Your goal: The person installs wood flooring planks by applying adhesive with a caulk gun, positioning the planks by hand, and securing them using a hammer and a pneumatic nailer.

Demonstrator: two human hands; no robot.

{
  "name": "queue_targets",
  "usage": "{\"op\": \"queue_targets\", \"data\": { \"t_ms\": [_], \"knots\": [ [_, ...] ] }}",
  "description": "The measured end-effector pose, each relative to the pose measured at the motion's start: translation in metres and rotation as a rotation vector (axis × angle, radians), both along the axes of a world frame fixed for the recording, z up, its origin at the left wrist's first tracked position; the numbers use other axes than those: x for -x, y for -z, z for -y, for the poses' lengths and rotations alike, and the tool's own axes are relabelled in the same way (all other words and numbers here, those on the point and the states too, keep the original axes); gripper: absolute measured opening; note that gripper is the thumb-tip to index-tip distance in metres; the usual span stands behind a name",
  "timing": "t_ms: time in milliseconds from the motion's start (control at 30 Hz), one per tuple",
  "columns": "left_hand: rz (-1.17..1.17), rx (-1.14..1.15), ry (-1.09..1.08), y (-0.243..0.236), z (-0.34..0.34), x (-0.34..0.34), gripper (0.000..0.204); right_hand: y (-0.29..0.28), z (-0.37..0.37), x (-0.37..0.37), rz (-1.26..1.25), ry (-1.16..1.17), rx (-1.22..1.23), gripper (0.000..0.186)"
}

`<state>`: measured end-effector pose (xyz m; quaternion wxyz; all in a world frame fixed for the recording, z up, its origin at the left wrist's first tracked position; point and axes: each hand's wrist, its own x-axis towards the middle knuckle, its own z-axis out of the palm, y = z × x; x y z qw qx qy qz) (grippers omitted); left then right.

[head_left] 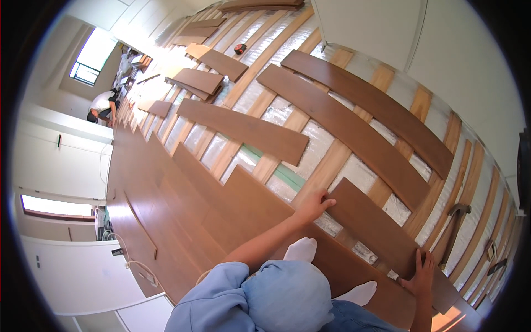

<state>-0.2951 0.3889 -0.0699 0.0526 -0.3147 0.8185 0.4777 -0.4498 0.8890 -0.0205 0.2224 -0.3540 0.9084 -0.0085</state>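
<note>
A brown floor plank (376, 232) lies at a slant before me, over wooden battens and silvery underlay. My left hand (315, 206) grips its far left end, thumb over the top edge. My right hand (417, 275) holds it by the nearer right end, fingers spread over its edge. Laid brown flooring (182, 232) runs along the plank's left side, under my white-socked feet (301, 249). A hammer (457, 221) rests on the battens to the right of the plank. Two long loose planks (337, 127) lie beyond it.
More loose planks (202, 82) and a black-and-orange tape measure (239, 48) lie farther off on the battens (381, 77). A co-worker (102, 105) bends low at the far left. White cabinetry (66, 265) with a cable lines the left; a white wall (459, 55) borders the right.
</note>
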Motion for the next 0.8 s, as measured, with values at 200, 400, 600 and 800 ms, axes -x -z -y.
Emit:
{"op": "queue_targets", "data": {
  "t_ms": [200, 400, 600, 800],
  "knots": [
    [-0.356, -0.22, -0.305, 0.0, 0.054, -0.015, 0.04, -0.065, 0.063, 0.054, -0.069, -0.139, 0.213, 0.117],
    [-0.24, 0.436, 0.277, -0.002, 0.024, 0.068, 0.023, -0.091, 0.028, 0.166, -0.218, -0.081, 0.158, 0.116],
    [-0.34, 0.787, 0.376, 0.056, 0.043, 0.093, 0.01, -0.088, 0.04, 0.26, -0.161, -0.024, 0.161, 0.12],
    [-0.351, 0.764, 0.31, 0.064, 0.053, 0.084, 0.009, -0.072, 0.105, 0.338, -0.105, 0.011, 0.12, 0.124]
  ]
}}
